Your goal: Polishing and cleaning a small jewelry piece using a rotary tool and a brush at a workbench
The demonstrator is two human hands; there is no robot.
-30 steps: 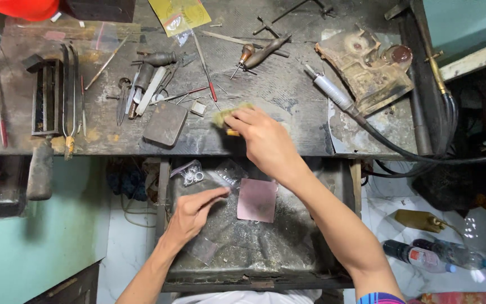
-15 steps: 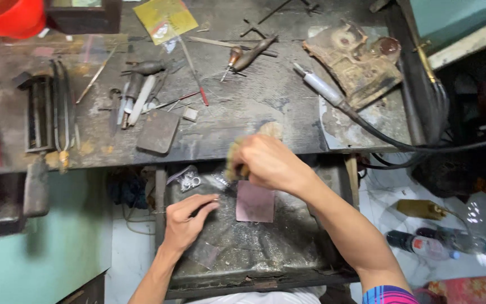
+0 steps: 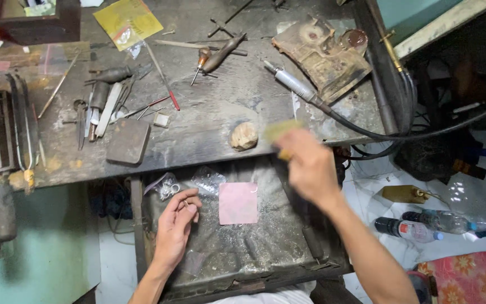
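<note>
My right hand (image 3: 310, 169) has swung off the desk (image 3: 209, 129), clutching a blurred yellowish brush (image 3: 279, 132); my left hand (image 3: 178, 222) pinches a small ring (image 3: 185, 204) over the drawer (image 3: 265, 247).

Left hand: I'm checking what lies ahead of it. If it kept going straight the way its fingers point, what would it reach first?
The left hand points up and slightly right; first in line looks like the clear plastic bag in the tray, though depth is unclear.

The right hand (image 3: 309, 166) and the yellowish thing (image 3: 279, 132) it grips are blurred beyond telling.
</note>
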